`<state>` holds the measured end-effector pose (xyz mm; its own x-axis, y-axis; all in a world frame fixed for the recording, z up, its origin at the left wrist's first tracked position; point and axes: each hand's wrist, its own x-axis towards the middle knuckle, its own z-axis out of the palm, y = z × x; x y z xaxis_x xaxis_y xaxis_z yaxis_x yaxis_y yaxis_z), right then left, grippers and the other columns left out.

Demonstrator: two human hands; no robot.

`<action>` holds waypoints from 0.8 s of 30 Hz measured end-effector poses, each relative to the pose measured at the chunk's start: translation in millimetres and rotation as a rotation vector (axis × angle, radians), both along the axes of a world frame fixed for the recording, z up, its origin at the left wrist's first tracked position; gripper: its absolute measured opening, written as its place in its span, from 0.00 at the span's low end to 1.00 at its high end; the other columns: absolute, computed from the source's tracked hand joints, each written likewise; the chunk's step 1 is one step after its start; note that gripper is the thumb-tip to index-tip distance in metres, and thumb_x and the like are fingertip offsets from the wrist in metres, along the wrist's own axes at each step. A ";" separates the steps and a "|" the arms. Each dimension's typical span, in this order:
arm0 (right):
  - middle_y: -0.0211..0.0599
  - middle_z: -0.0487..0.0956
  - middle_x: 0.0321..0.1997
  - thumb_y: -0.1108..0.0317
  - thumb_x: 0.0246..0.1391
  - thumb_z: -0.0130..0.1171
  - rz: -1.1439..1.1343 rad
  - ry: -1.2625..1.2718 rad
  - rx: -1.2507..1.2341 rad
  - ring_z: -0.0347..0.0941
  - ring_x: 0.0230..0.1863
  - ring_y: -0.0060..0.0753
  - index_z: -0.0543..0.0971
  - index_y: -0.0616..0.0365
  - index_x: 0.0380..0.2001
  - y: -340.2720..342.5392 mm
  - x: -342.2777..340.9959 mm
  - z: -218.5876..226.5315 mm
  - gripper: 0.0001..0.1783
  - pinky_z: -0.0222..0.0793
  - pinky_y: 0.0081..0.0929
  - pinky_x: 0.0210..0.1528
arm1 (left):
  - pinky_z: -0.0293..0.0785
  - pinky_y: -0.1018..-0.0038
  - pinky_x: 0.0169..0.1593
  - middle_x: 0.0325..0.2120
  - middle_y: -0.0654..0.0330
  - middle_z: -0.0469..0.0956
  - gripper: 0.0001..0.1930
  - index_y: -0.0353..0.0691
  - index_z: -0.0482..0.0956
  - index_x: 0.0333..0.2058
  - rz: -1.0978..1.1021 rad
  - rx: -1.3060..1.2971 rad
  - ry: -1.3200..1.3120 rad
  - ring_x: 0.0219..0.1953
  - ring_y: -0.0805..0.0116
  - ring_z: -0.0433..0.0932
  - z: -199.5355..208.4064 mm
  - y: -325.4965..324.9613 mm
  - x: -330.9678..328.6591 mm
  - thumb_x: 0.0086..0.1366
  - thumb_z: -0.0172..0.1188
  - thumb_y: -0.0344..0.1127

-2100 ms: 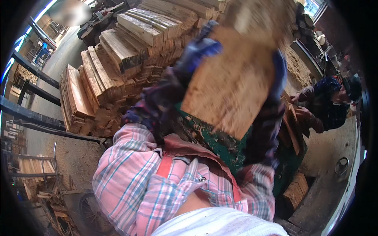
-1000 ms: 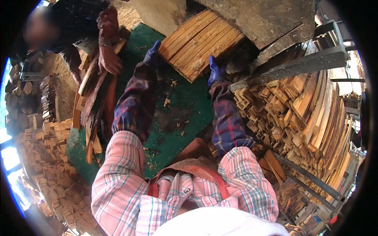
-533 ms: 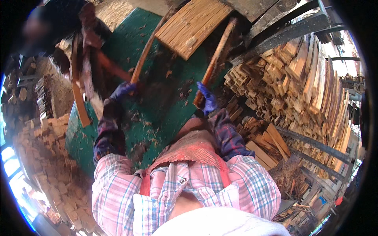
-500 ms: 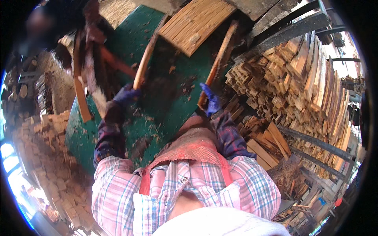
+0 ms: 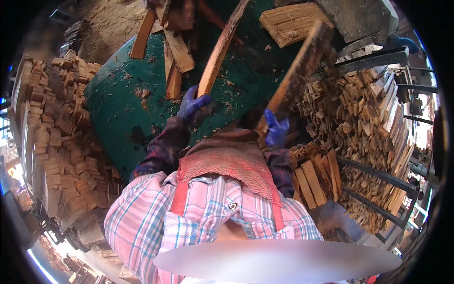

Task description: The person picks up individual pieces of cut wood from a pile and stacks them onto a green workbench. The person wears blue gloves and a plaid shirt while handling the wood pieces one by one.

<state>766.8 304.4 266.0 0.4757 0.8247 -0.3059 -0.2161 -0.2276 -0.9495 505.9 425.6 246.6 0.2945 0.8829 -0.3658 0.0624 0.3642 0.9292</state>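
Observation:
My left hand (image 5: 193, 105), in a blue-purple glove, is closed around the near end of a long wooden slat (image 5: 222, 52) with a pale sawn face. The slat slants up and away over a green tabletop (image 5: 118, 94). On the right, my gloved right hand (image 5: 276, 128) grips the near end of a second slat (image 5: 295, 71), with rough bark along one side, its far part blurred. A broad, thick board (image 5: 293, 22) lies at the far side, between and beyond the two slats.
Across the table, a co-worker's blurred hand (image 5: 182, 16) is near several short wood pieces (image 5: 177, 49). Stacked wood (image 5: 56, 142) rises on the left, and a tall pile of slats (image 5: 359, 128) on the right, with metal rails (image 5: 378, 173). Bark scraps (image 5: 142, 92) litter the tabletop.
The view has turned, so the table and stacks sit differently. Both slats now lean more to the right, still in my hands. The co-worker's wood pieces have shifted.

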 end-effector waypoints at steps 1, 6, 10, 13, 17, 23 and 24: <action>0.31 0.76 0.35 0.68 0.47 0.63 0.107 -0.010 0.026 0.72 0.34 0.24 0.75 0.62 0.38 13.3 -9.6 3.1 0.14 0.68 0.24 0.37 | 0.70 0.69 0.37 0.30 0.54 0.75 0.31 0.30 0.70 0.42 0.073 0.128 0.088 0.33 0.63 0.74 7.6 -4.6 -6.5 0.43 0.65 0.47; 0.28 0.74 0.26 0.62 0.49 0.62 0.199 0.325 0.176 0.68 0.27 0.24 0.76 0.58 0.39 96.5 -97.5 35.7 0.15 0.66 0.23 0.32 | 0.71 0.64 0.41 0.36 0.48 0.74 0.32 0.32 0.69 0.44 0.158 0.825 0.610 0.38 0.57 0.74 79.0 -16.5 -4.5 0.42 0.66 0.45; 0.33 0.74 0.34 0.57 0.51 0.59 -0.047 0.271 0.002 0.69 0.35 0.29 0.75 0.59 0.42 83.2 -72.1 21.3 0.19 0.66 0.27 0.39 | 0.69 0.63 0.49 0.41 0.44 0.72 0.35 0.32 0.65 0.49 -0.059 0.566 0.268 0.45 0.50 0.72 24.9 -66.4 43.8 0.44 0.67 0.43; 0.32 0.74 0.35 0.60 0.54 0.57 -0.400 0.044 0.139 0.67 0.36 0.25 0.75 0.59 0.41 23.3 14.4 -42.7 0.16 0.65 0.24 0.40 | 0.67 0.65 0.53 0.46 0.46 0.70 0.35 0.32 0.63 0.52 -0.363 0.556 0.050 0.50 0.53 0.70 2.1 -99.7 83.4 0.49 0.66 0.42; 0.29 0.72 0.33 0.56 0.54 0.57 -0.599 -0.192 0.027 0.64 0.32 0.24 0.73 0.64 0.39 -105.1 104.5 -67.9 0.19 0.64 0.23 0.39 | 0.64 0.66 0.56 0.50 0.47 0.67 0.34 0.31 0.61 0.54 -0.672 0.706 0.090 0.53 0.57 0.68 31.5 -87.2 103.9 0.52 0.64 0.40; 0.37 0.76 0.43 0.62 0.54 0.54 0.313 -0.488 -0.609 0.70 0.43 0.31 0.71 0.63 0.49 -193.2 141.3 -200.3 0.21 0.64 0.29 0.46 | 0.65 0.70 0.56 0.50 0.51 0.68 0.30 0.30 0.62 0.54 -0.296 0.376 0.051 0.53 0.62 0.67 -16.6 15.9 107.9 0.54 0.63 0.32; 0.37 0.75 0.46 0.62 0.54 0.53 0.311 -0.415 -0.255 0.70 0.46 0.32 0.69 0.61 0.52 -173.9 130.7 -232.5 0.23 0.63 0.28 0.49 | 0.66 0.71 0.55 0.50 0.52 0.69 0.30 0.30 0.62 0.54 -0.215 0.297 -0.021 0.52 0.64 0.68 -18.2 34.4 113.9 0.54 0.64 0.31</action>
